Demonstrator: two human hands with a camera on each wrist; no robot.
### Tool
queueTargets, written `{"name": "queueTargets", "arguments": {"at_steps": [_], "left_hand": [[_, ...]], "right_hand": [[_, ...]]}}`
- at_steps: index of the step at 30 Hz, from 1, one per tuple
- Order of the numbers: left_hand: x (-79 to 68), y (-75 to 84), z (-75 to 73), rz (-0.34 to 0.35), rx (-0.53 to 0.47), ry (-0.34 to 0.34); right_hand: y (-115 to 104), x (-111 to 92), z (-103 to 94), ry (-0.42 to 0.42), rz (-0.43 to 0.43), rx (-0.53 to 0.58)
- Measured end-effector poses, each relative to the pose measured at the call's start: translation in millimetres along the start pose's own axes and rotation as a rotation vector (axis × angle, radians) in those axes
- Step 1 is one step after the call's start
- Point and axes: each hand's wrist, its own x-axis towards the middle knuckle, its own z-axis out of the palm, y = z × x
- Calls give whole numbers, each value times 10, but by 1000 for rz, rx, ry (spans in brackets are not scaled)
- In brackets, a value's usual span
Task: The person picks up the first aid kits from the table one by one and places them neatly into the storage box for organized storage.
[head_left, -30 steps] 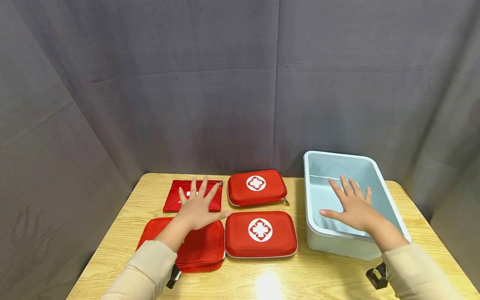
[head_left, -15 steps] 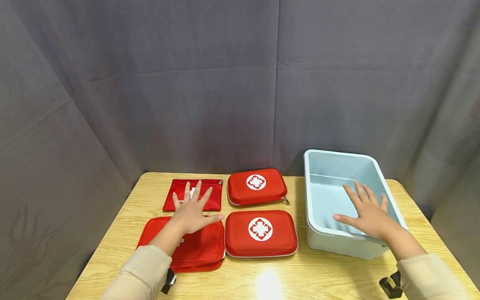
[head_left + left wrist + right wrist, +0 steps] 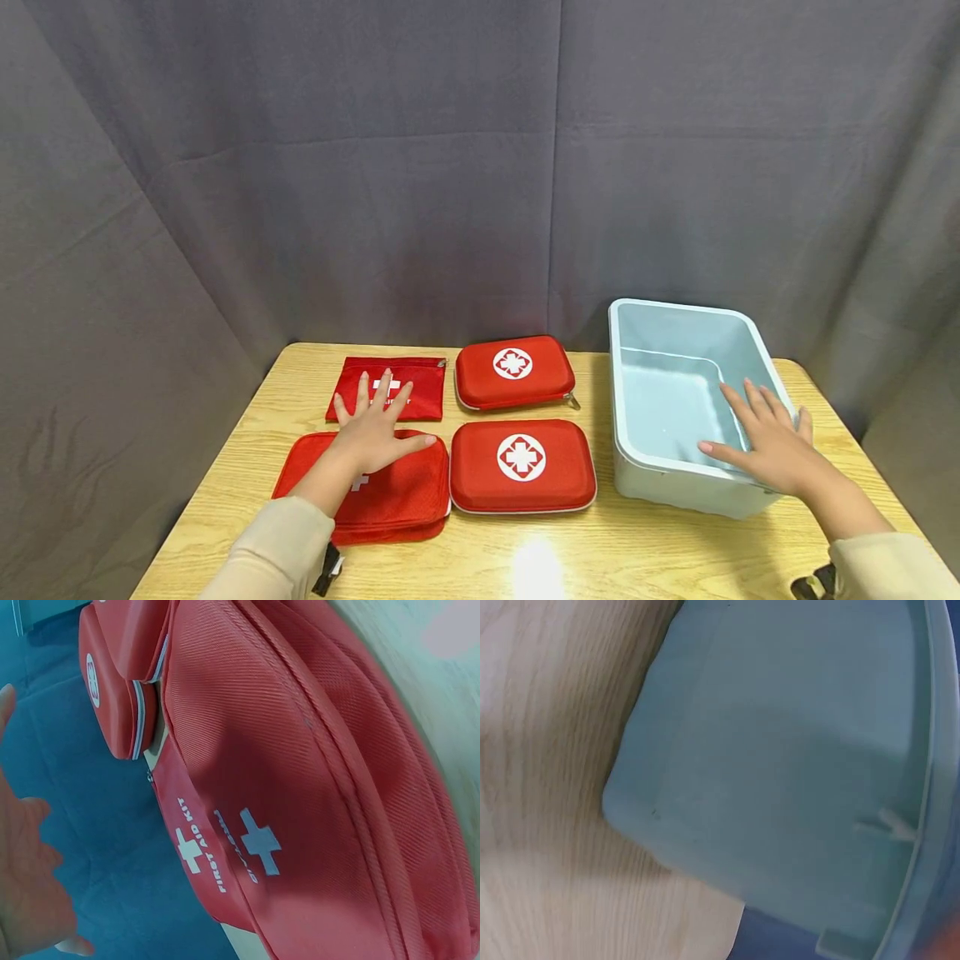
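My left hand (image 3: 369, 440), fingers spread, hovers above a soft red first aid bag (image 3: 405, 504). Just beyond its fingertips lies a flat red first aid pouch (image 3: 429, 390) with a white cross. To the right sit two hard red zip cases with round white emblems, a front case (image 3: 480, 483) and a back case (image 3: 477, 367). My right hand (image 3: 776, 450) is spread over the near right rim of a pale blue bin (image 3: 660, 417). Neither hand holds anything. In the right wrist view the bin's outer wall (image 3: 765, 780) fills most of the picture; only a blurred bit of hand shows.
The things stand on a light wooden table (image 3: 517, 550) with a bright glare patch near the front. Grey curtain (image 3: 420, 167) hangs behind the table and on both sides. Dark straps show beneath both cuffs.
My left hand has drawn slightly left and back. The right hand has moved right and toward me, from over the bin's inside to its near right rim. The red things and bin stay put.
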Motion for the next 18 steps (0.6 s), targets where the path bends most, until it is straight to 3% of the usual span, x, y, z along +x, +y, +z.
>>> {"name": "queueTargets", "arguments": {"at_steps": [18], "left_hand": [[-98,-209,52,-77,-24,-50]], "right_hand": [[273,-207,41,101,-4,9]]}}
